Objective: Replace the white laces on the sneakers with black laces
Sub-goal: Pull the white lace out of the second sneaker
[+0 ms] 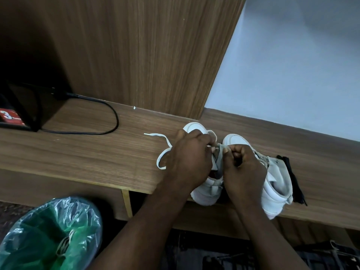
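Both hands meet over the left sneaker (206, 191). The left hand (191, 155) has its fingers curled, pinching the white lace (163, 152), whose loose end loops outward past its knuckles across the shelf (97, 152). The right hand (244, 166), fingers curled tight, pinches the same lace against its thumb. The right sneaker (276, 191) lies just outside the right hand's knuckles, with black laces (292, 178) touching its far side.

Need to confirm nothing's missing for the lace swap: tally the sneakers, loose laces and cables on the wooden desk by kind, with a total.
White sneakers: 2
Loose white lace: 1
Black lace bundle: 1
Black cable: 1
Total: 5
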{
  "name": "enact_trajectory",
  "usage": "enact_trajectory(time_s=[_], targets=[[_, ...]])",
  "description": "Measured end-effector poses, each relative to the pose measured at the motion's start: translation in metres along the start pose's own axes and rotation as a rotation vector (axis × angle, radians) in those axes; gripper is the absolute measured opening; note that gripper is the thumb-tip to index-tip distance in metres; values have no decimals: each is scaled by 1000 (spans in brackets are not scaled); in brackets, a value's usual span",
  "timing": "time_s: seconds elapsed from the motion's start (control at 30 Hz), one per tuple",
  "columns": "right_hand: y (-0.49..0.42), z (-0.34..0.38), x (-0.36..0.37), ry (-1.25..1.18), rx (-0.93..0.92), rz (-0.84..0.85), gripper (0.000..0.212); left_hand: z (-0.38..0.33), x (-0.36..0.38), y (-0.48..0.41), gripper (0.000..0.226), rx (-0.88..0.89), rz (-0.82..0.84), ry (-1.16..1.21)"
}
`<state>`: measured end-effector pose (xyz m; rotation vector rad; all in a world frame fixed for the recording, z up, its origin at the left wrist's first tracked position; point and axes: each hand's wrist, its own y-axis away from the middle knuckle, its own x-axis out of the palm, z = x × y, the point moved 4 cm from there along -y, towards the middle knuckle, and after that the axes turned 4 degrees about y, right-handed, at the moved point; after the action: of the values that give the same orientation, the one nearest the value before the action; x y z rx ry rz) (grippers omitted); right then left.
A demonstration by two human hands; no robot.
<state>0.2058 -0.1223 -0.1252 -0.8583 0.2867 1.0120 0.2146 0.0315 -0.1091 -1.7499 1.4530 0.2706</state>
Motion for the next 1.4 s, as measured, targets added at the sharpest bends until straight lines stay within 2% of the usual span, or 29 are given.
enact_trajectory(time_s=[0.07,0.17,0.2,0.27,0.37,0.4,0.5,0.57,0.67,0.7,0.73,0.8,0.93,1.03,1.07,1.1,1.17,1.23,1.3,1.33,1.4], targets=[[1,-1,1,12,10,5,7,3,-5,0,14,-132,-64,225],[3,-1,2,20,29,-5,14,14,-9,0,18,-407,-97,766],[4,-1,2,16,39,-4,16,17,-12,0,17,-455,-98,820],[4,-1,2,16,56,2,14,24,-17,-2,13,-449,-80,715],[5,-1,4,45,72,7,7,20,-19,-2,17,-248,-15,157],[5,-1,4,46,72,6,5,16,-19,-1,16,-195,-24,41],[5,-2,5,34,78,10,6,10,-18,-1,14,-132,-96,8],[6,-3,5,36,85,20,5,14,-19,0,15,-231,-161,217],[7,-4,5,52,90,31,3,29,-20,1,25,-610,-275,1009],[7,-4,5,54,91,32,2,33,-20,2,27,-663,-266,1158],[7,-5,4,54,92,31,1,36,-22,1,27,-673,-230,1182],[7,-5,4,48,95,30,3,44,-26,0,25,-607,-131,1004],[6,-2,5,41,90,25,8,47,-30,0,23,-315,40,357],[4,-2,5,40,90,17,7,40,-30,0,27,-242,26,127],[3,-3,5,43,90,14,4,39,-30,-1,26,-272,-5,188],[3,-4,5,45,89,12,3,39,-29,-1,24,-349,-47,372],[4,-5,6,41,88,10,2,39,-30,-2,23,-521,-141,934],[5,-5,7,30,85,6,3,42,-38,-2,23,-601,-249,1301],[6,-6,7,18,75,-3,4,49,-49,0,22,-618,-274,1294],[6,-6,7,17,75,-6,3,52,-54,1,22,-598,-221,1159],[6,-8,6,22,78,-10,1,52,-59,5,26,-505,-11,743]])
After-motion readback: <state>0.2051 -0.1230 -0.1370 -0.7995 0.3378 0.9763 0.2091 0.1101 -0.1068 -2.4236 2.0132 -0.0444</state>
